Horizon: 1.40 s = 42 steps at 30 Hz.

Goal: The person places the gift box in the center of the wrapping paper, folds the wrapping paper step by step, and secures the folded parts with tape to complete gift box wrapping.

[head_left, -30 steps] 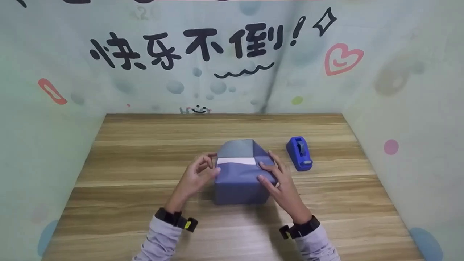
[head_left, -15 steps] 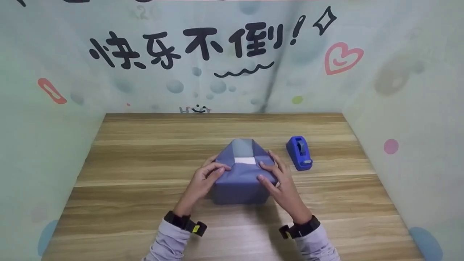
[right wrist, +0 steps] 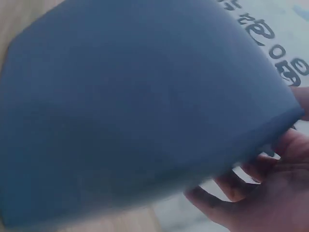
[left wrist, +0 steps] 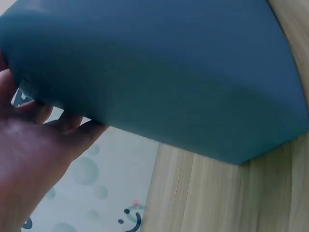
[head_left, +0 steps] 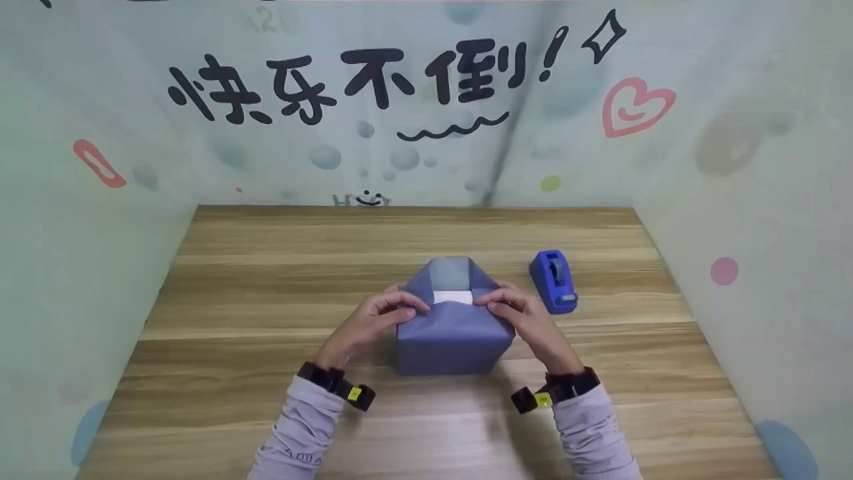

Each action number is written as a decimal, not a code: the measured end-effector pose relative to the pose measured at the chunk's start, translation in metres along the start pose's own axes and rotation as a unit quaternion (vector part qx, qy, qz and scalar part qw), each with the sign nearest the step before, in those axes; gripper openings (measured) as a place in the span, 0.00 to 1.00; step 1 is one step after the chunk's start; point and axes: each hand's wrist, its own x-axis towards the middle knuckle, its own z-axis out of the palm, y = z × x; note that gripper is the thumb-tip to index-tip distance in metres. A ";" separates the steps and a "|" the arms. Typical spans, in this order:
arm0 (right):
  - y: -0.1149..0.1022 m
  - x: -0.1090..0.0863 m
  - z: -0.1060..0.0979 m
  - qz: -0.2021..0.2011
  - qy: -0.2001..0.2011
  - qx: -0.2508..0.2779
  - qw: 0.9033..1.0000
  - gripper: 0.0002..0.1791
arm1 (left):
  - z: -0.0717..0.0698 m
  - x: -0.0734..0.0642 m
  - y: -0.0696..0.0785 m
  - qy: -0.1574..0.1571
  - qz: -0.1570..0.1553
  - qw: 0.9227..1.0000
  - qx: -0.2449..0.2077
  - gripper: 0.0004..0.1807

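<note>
A box (head_left: 453, 355) partly covered in blue-grey wrapping paper stands on the table. Its two top side flaps are folded inward, and a back flap (head_left: 450, 274) sticks up. Between the folds shows a white patch (head_left: 453, 297) of the box. At the top left corner, my left hand (head_left: 365, 325) holds the folded paper, thumb and fingertips on the top. My right hand (head_left: 533, 325) does the same at the top right corner. In the left wrist view, the fingers (left wrist: 77, 135) of the left hand lie along the box's side.
A blue tape dispenser (head_left: 554, 283) stands behind and to the right of the box. The wood-grain table (head_left: 266, 267) is bounded by pale printed cloth walls (head_left: 413, 160) at the back and both sides.
My left hand has folded the left paper flap inward and moved onto the top, narrowing the white patch. My right hand has shifted its fingers higher, towards the right fold.
</note>
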 end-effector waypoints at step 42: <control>0.019 -0.006 0.019 0.043 0.084 0.156 0.983 0.29 | 0.011 0.012 -0.004 0.065 -0.139 0.975 -0.160 0.21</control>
